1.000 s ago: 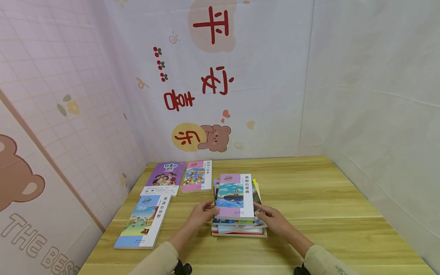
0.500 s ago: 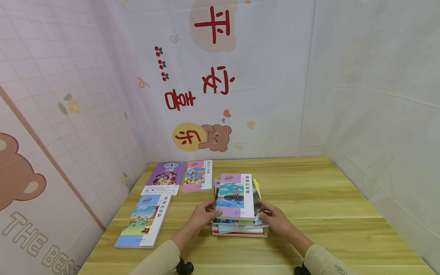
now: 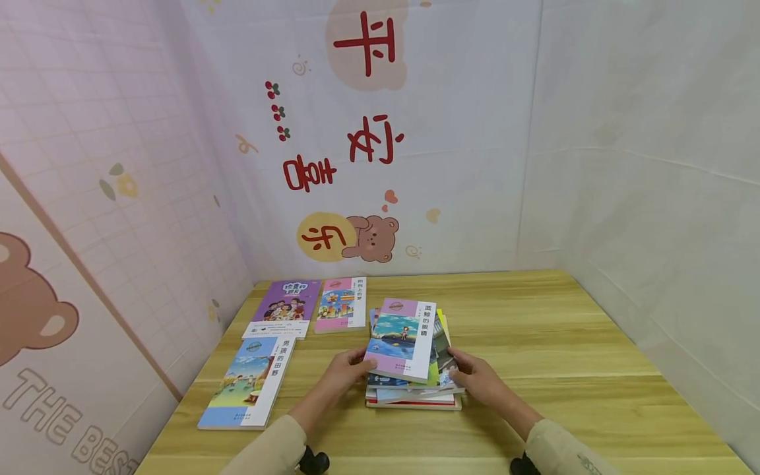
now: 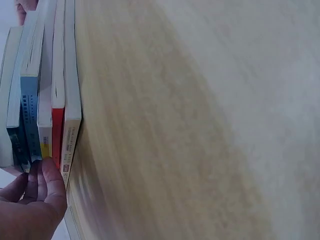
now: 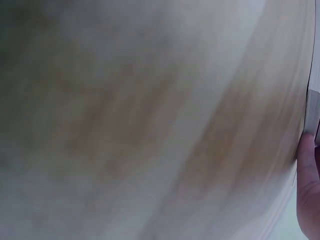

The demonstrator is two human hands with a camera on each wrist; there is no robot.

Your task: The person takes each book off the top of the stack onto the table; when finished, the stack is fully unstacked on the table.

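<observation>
A stack of books point(image 3: 415, 398) stands on the table, its edges uneven. The top book point(image 3: 401, 340), with a pink and white cover and a seaside picture, lies turned askew on it. My left hand point(image 3: 346, 373) holds this book at its lower left corner, thumb over the edge. In the left wrist view, fingertips of the left hand point(image 4: 35, 200) are against the coloured spines point(image 4: 44, 140). Around the stack's right edge my right hand point(image 3: 477, 381) grips, thumb and forefinger spread. The right wrist view shows only part of the right hand point(image 5: 309, 180) beside a book edge.
At the left of the table point(image 3: 564, 369) lie a purple book point(image 3: 285, 307), a pink book point(image 3: 341, 305) and a blue book point(image 3: 246, 382), all flat. A printed cloth wall point(image 3: 463, 165) rises behind, with cloth walls at both sides.
The top book has turned, its lower end swinging left, and more of the covers below shows on its right. My left hand has shifted slightly left with it; the right hand has hardly moved.
</observation>
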